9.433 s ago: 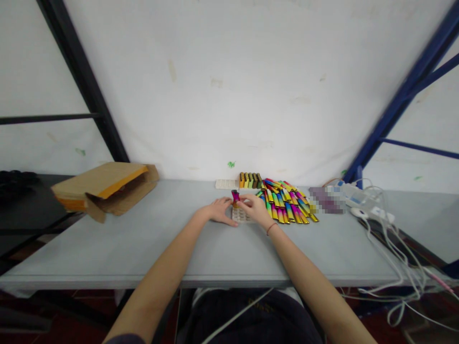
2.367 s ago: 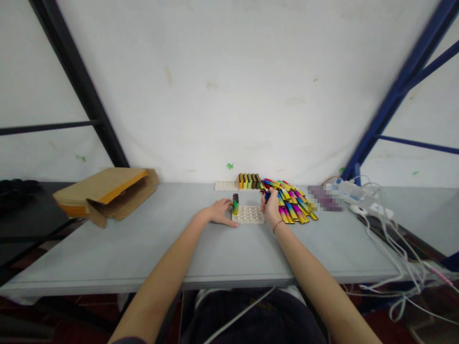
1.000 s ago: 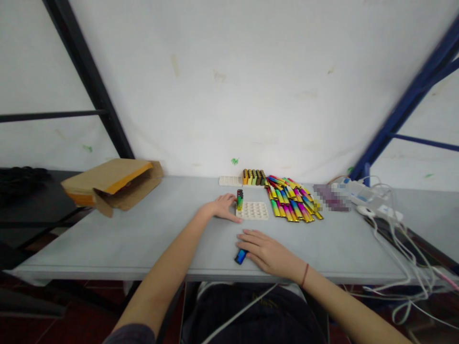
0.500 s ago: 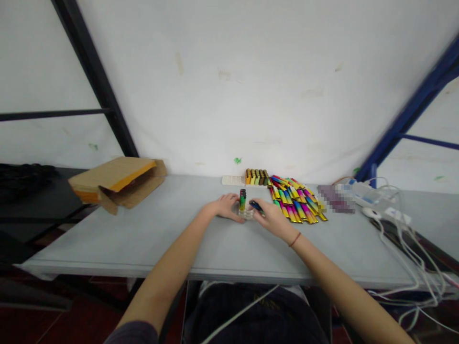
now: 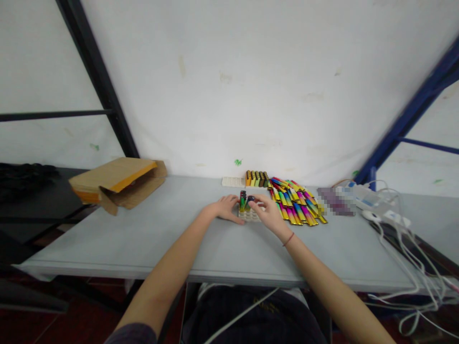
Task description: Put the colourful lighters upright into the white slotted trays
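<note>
A small white tray with holes (image 5: pixel 247 216) rests on the table in front of me. A short row of lighters (image 5: pixel 243 201), green to yellow with dark tops, stands upright along its left side. My left hand (image 5: pixel 226 209) holds the tray's left end, thumb along the front edge and fingers behind. Over the tray, my right hand (image 5: pixel 268 213) pinches a dark-topped lighter (image 5: pixel 251 198) that is nearly upright beside the row. Whether its lower end is inside a hole cannot be made out. To the right lies a pile of shiny multicoloured lighters (image 5: pixel 296 205).
Against the wall stand a filled block of yellow-to-dark lighters (image 5: pixel 256 179) and another white tray (image 5: pixel 233 182). An open cardboard box (image 5: pixel 116 179) lies at the left. Cables (image 5: pixel 405 243) and a power strip (image 5: pixel 373 198) occupy the right side, near a blurred-out patch (image 5: pixel 336 199).
My right hand has moved slightly left, and its lighter has gone from tilted to nearly upright beside the row. My left hand has stayed at the tray.
</note>
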{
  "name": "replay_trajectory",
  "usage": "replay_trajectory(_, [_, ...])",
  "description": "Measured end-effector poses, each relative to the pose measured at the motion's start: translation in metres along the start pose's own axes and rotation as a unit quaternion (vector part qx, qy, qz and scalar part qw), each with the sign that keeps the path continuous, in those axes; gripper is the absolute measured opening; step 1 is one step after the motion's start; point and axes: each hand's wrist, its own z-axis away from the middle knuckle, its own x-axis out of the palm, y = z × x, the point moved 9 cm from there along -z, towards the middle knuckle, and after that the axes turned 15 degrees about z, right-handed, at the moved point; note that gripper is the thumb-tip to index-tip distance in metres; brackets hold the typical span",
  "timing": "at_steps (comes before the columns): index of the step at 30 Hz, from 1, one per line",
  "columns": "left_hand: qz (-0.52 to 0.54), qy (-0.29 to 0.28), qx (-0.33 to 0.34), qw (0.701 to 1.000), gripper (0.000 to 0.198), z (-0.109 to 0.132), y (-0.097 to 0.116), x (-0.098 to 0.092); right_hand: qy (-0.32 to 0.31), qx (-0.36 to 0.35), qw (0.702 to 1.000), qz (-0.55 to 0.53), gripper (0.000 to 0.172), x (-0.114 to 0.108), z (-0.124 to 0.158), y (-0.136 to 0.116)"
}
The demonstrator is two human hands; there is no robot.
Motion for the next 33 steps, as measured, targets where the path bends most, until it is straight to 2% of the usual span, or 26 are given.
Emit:
replay_trajectory(6, [0.002,-0.002,-0.007,1.0,0.107,-0.001,-0.003,0.001,-0.009,-0.053,0.995,0.088,0.021,0.01,0.007,-0.009])
replay_trajectory(11, [0.002,0.001,-0.001,1.0,0.103,-0.002,-0.002,0.001,-0.01,-0.094,0.972,0.214,0.023,0.015,0.006,-0.019])
replay_trajectory(18, [0.005,0.004,-0.001,1.0,0.106,-0.003,-0.003,0.001,-0.031,-0.112,0.947,0.299,0.025,0.021,0.009,-0.023])
replay_trajectory(20, [0.003,0.001,-0.005,1.0,0.106,-0.003,-0.004,0.002,-0.02,-0.13,0.934,0.332,0.028,0.018,0.009,-0.027])
replay_trajectory(22, [0.0,0.001,-0.004,1.0,0.105,-0.003,-0.004,0.001,0.008,-0.126,0.931,0.343,0.033,0.004,0.003,-0.024])
replay_trajectory(24, [-0.001,0.001,0.0,1.0,0.105,-0.003,-0.004,0.001,0.048,-0.076,0.932,0.35,0.035,-0.019,-0.01,-0.006])
replay_trajectory(25, [0.0,0.001,0.0,1.0,0.105,-0.003,-0.004,0.001,0.069,-0.024,0.926,0.371,0.034,-0.034,-0.017,0.009])
replay_trajectory(27, [0.003,-0.001,-0.003,1.0,0.105,-0.003,-0.005,0.0,0.053,0.071,0.9,0.428,0.032,-0.053,-0.03,0.046])
replay_trajectory(30, [0.009,-0.004,-0.005,1.0,0.108,-0.002,-0.005,0.0,-0.001,0.146,0.852,0.503,0.035,-0.061,-0.042,0.088])
replay_trajectory(33, [0.012,-0.006,-0.008,1.0,0.108,-0.001,-0.005,0.0,-0.013,0.157,0.826,0.541,0.036,-0.053,-0.046,0.103])
